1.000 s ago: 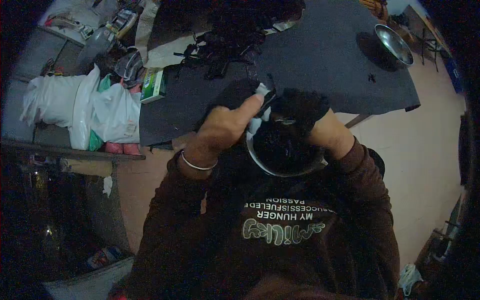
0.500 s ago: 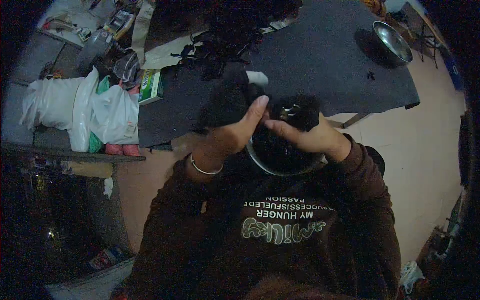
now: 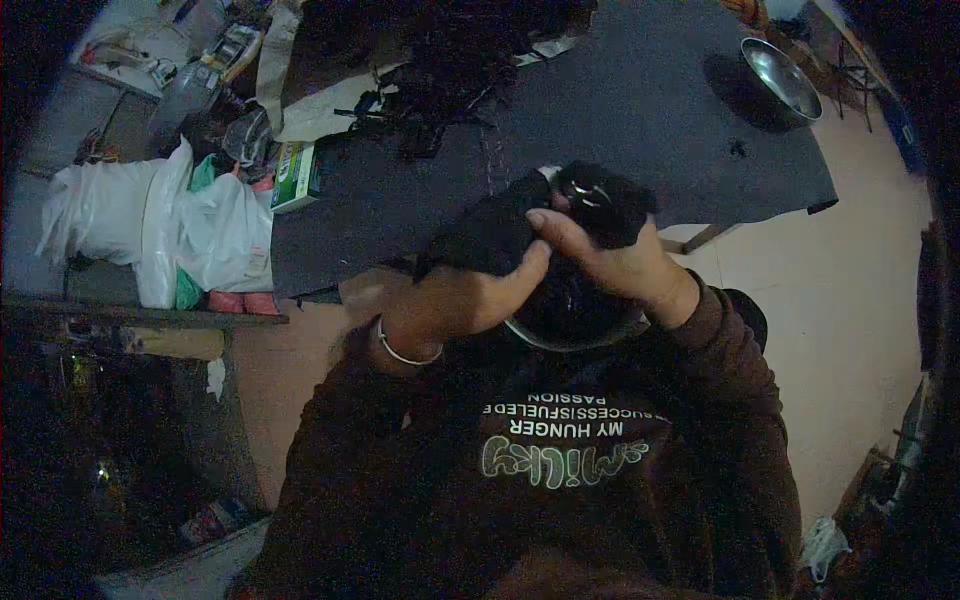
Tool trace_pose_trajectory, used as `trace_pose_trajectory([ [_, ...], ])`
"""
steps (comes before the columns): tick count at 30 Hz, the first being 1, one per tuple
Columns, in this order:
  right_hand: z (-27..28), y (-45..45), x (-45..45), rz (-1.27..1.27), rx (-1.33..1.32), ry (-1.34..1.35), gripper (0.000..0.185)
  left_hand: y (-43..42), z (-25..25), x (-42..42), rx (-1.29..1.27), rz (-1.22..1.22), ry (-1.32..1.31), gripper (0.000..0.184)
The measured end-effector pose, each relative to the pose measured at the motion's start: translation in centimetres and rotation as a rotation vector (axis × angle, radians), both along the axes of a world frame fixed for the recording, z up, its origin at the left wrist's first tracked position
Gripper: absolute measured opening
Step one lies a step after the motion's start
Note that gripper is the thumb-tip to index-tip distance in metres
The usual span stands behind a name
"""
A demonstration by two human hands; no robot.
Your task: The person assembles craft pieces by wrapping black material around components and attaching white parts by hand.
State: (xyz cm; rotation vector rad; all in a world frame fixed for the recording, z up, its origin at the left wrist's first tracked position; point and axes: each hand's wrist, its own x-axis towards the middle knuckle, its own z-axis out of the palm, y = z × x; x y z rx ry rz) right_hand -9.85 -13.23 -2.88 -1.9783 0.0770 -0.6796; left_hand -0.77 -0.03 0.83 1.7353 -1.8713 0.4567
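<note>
My left hand [image 3: 478, 300], with a bangle at the wrist, is closed around a dark piece that looks like black cloth [image 3: 480, 232]. A small white bit shows at the cloth's upper end. My right hand [image 3: 625, 265] grips a black piece with shiny highlights [image 3: 600, 200]; its kind is too dark to make out. The two thumbs are close together, and the fingers are mostly hidden behind the dark pieces. Below the hands, against my lap, sits a metal bowl [image 3: 560, 345] with dark contents that I cannot identify.
A grey-covered table [image 3: 640, 110] lies ahead, with a heap of black pieces [image 3: 430, 90] on it. An empty metal bowl [image 3: 780, 80] stands at its far right. To the left are white plastic bags [image 3: 105, 210] and a green-and-white box [image 3: 295, 178].
The shiny black piece has risen a little in my right hand. My left hand has shifted slightly right and down, and the cloth now leans toward the right.
</note>
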Motion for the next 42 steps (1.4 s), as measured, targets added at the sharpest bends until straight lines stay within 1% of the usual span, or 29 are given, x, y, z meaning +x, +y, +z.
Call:
trace_pose_trajectory([
  [1, -0.1, 0.0, 0.0, 0.01, 0.078, 0.02, 0.02, 0.0, 0.0, -0.1, 0.018, 0.028, 0.032, 0.014],
  [2, -0.1, -0.1, -0.1, 0.009, 0.078, 0.019, 0.02, -0.1, -0.2, -0.1, 0.003, 0.041, 0.003, 0.014],
  [4, 0.1, -0.5, -0.3, 0.042, 0.286, 0.256, 0.026, -0.2, -0.5, 0.2, -0.028, 0.069, -0.054, 0.015],
  [5, 0.3, -0.6, -0.4, 0.042, 0.285, 0.256, 0.026, -0.2, -0.7, 0.3, -0.045, 0.085, -0.082, 0.015],
  [7, 0.8, -0.9, -0.8, 0.164, 0.183, 0.218, 0.03, -0.2, -0.6, 0.3, -0.06, 0.103, -0.109, 0.015],
  [8, 0.5, -1.2, -0.8, 0.165, 0.183, 0.218, 0.03, -0.3, -0.5, 0.2, -0.063, 0.099, -0.084, 0.016],
  [9, -0.1, -1.5, -0.6, 0.144, 0.088, 0.408, 0.031, -0.3, -0.6, 0.3, -0.064, 0.096, -0.071, 0.016],
  [11, -0.7, -1.6, -0.5, 0.118, -0.008, 0.595, 0.031, -0.3, -1.0, 0.6, -0.035, 0.054, -0.064, 0.017],
  [14, -1.1, -1.4, -0.3, 0.171, -0.07, 0.655, 0.033, -0.4, -0.7, 0.4, -0.012, 0.019, -0.107, 0.017],
  [17, -1.1, -1.2, -0.2, 0.18, -0.076, 0.51, 0.035, -0.3, -1.0, 0.5, 0.005, -0.017, -0.121, 0.018],
  [19, -0.1, -0.7, -0.2, 0.235, 0.104, 0.442, 0.035, -0.2, -1.1, 0.5, 0.027, -0.056, -0.101, 0.019],
  [20, -0.5, -0.4, -0.1, 0.234, 0.104, 0.44, 0.035, -0.1, -1.1, 0.2, 0.061, 0.01, -0.067, 0.02],
  [21, -1.3, -0.1, 0.2, 0.254, 0.176, 0.36, 0.034, 0.0, -1.0, 0.0, 0.096, 0.078, -0.034, 0.021],
  [22, -2.0, 0.3, 0.4, 0.276, 0.247, 0.28, 0.034, 0.1, -1.4, 0.1, 0.099, 0.079, -0.035, 0.021],
  [23, -2.7, 0.7, 0.6, 0.279, 0.249, 0.28, 0.034, 0.2, -2.0, 0.3, 0.112, 0.063, 0.004, 0.022],
  [25, -3.5, 1.2, 0.8, 0.232, 0.231, 0.17, 0.033, 0.3, -2.2, 0.4, 0.122, 0.043, 0.041, 0.023],
  [28, -1.8, 1.1, 0.5, 0.23, 0.264, 0.203, 0.031, 0.3, -2.1, 0.4, 0.147, 0.108, 0.009, 0.021],
  [30, -0.4, 0.0, -0.2, 0.223, 0.231, 0.258, 0.03, 0.3, -1.7, 0.6, -0.02, -0.019, 0.112, 0.019],
  [31, 0.0, -0.5, -0.3, 0.213, 0.2, 0.307, 0.03, 0.5, -1.8, 1.0, -0.023, -0.014, 0.113, 0.019],
  [32, 0.0, -0.5, -0.4, 0.164, 0.277, 0.298, 0.026, 0.7, -1.9, 1.4, 0.028, 0.029, 0.112, 0.019],
  [33, -0.5, -0.5, -0.3, 0.166, 0.275, 0.299, 0.026, 0.9, -2.1, 1.8, 0.053, 0.049, 0.112, 0.019],
  [34, -1.4, -0.4, 0.0, 0.145, 0.191, 0.212, 0.023, 1.2, -2.3, 2.3, 0.079, 0.069, 0.111, 0.019],
  [36, -1.9, -0.6, 0.0, 0.121, 0.113, 0.124, 0.021, 1.5, -2.8, 3.1, 0.074, 0.015, 0.015, 0.019],
  [37, -1.6, -1.0, -0.2, 0.172, 0.04, 0.213, 0.02, 1.5, -3.1, 3.4, 0.074, -0.005, -0.017, 0.02],
  [38, -1.3, -1.3, -0.3, 0.225, -0.033, 0.303, 0.021, 1.5, -3.2, 3.6, 0.109, 0.024, 0.04, 0.021],
  [39, -1.1, -1.4, -0.4, 0.224, -0.032, 0.305, 0.021, 1.5, -3.4, 3.7, 0.142, 0.054, 0.098, 0.021],
  [40, -0.9, -1.5, -0.5, 0.164, -0.015, 0.307, 0.019, 1.5, -3.6, 3.8, 0.142, 0.052, 0.099, 0.021],
  [41, -0.8, -1.6, -0.6, 0.102, 0.001, 0.306, 0.018, 1.5, -3.6, 3.9, 0.143, 0.079, 0.042, 0.021],
  [42, -0.8, -1.6, -0.6, 0.101, 0.001, 0.305, 0.018, 1.5, -3.6, 4.0, 0.146, 0.106, -0.015, 0.021],
])
